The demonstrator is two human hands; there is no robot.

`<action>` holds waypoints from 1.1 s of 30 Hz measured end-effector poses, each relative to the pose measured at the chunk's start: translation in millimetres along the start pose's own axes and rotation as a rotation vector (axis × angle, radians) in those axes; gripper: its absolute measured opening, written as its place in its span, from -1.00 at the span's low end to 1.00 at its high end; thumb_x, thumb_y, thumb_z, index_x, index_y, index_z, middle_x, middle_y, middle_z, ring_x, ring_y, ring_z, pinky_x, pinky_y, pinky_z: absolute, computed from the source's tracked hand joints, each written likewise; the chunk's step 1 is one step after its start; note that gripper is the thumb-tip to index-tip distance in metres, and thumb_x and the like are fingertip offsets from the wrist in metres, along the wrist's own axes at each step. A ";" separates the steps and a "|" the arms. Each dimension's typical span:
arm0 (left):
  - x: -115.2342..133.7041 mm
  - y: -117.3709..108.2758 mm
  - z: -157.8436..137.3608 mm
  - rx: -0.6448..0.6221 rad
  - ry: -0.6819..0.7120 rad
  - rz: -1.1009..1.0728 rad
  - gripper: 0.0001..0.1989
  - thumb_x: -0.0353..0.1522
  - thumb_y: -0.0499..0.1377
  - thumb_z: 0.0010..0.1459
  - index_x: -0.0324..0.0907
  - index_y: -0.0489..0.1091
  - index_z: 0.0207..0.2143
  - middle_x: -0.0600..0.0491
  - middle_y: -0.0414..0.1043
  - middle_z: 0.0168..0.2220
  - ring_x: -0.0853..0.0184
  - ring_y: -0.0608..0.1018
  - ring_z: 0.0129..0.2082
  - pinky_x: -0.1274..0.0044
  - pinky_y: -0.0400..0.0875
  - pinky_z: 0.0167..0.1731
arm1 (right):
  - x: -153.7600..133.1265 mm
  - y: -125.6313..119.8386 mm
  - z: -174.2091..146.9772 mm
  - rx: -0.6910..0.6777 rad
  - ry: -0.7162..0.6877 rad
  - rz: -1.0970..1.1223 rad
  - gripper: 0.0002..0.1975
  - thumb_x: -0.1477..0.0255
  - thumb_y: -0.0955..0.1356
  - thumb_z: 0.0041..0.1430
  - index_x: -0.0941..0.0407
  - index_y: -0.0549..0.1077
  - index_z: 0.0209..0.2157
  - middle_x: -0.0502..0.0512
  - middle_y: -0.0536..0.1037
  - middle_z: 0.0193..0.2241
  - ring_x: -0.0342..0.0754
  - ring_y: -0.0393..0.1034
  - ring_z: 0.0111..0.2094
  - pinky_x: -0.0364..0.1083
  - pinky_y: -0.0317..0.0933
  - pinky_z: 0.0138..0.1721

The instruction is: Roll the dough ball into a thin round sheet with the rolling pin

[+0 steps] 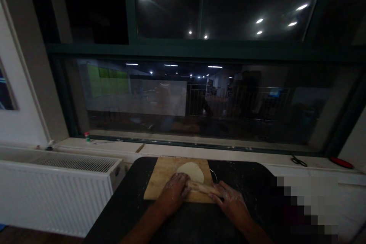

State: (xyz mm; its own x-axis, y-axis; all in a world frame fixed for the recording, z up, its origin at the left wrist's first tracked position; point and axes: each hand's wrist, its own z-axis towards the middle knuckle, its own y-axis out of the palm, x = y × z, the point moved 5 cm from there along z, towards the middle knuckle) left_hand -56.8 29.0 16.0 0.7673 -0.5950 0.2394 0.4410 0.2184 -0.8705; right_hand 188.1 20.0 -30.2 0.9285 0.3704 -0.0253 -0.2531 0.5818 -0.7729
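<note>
A flat, pale round of dough [192,170] lies on a wooden board [160,177]. Across the near part of the dough rests a wooden rolling pin [201,187], slanting slightly down to the right. My left hand [177,188], dusted with flour, is closed over the pin's left end and covers some of the dough's edge. At the other end, my right hand [228,197] grips the pin with its fingers around it, beside the board's right edge. Flour marks both hands.
The board lies on a dark table [243,175] with flour specks. Behind runs a white windowsill [171,152] with scissors [299,161], a red object [341,162] and a small red-green container [87,136]. A radiator [57,190] stands left, below a large dark window.
</note>
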 end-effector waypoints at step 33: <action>-46.9 19.9 28.3 -0.091 -0.006 0.162 -0.51 -0.32 -0.21 0.40 -0.21 0.12 0.31 -0.06 0.17 0.33 0.25 0.20 0.33 0.23 0.06 0.32 | -54.9 17.7 20.4 -0.116 0.062 -0.022 -0.54 0.41 0.09 0.38 0.10 0.45 0.14 0.21 0.45 0.15 0.10 0.35 0.17 0.13 0.09 0.25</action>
State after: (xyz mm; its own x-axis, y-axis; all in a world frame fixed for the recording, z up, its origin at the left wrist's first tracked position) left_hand -70.8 83.2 -0.3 0.8279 -0.5527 0.0950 0.2672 0.2398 -0.9333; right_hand 127.1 24.7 -29.6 0.9494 0.3108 -0.0444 -0.2032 0.5005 -0.8416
